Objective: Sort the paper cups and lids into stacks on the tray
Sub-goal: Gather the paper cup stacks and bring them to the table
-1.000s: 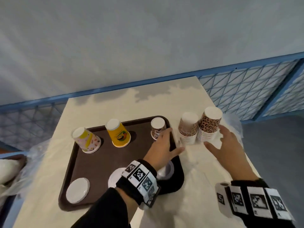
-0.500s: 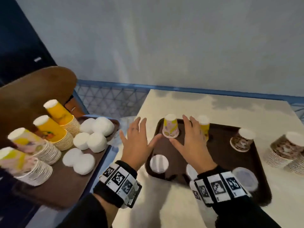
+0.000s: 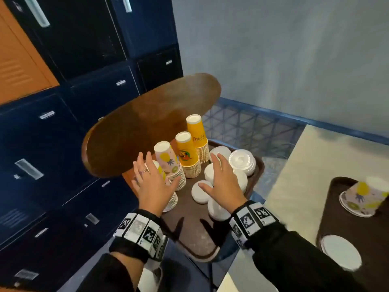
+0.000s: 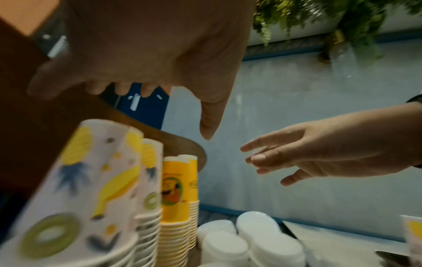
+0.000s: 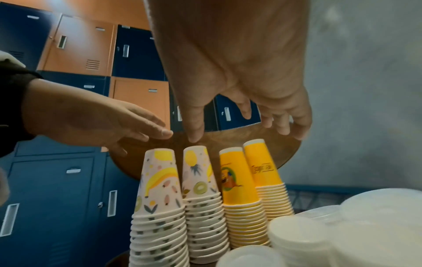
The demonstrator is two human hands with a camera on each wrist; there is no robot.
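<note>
Four stacks of upside-down cups are standing in a row on the left tray (image 3: 195,239): two fruit-print stacks (image 5: 160,207) nearest the person, then two yellow stacks (image 3: 187,159) further back, all touching side by side. White lid stacks (image 3: 242,161) are sitting just right of the cups on the same tray, packed close together. A brown chair back (image 3: 147,127) is rising right behind the cup row.

The left hand (image 3: 152,184) is hovering over the nearest fruit-print stack, fingers straight and spread, thumb pointing down toward the cup tops, holding nothing. The right hand (image 3: 223,182) is hovering over the lid stacks, fingers spread and slightly bent, also holding nothing; cannot tell if it is touching the lids under it. Both hands are wearing marker wristbands (image 3: 143,230).

Right of the left tray, a second tray (image 3: 336,218) is lying on a pale table (image 3: 299,175), carrying one tipped fruit-print cup (image 3: 362,197) and one loose lid (image 3: 341,251). Blue and orange lockers (image 3: 73,81) are standing left of the left tray.
</note>
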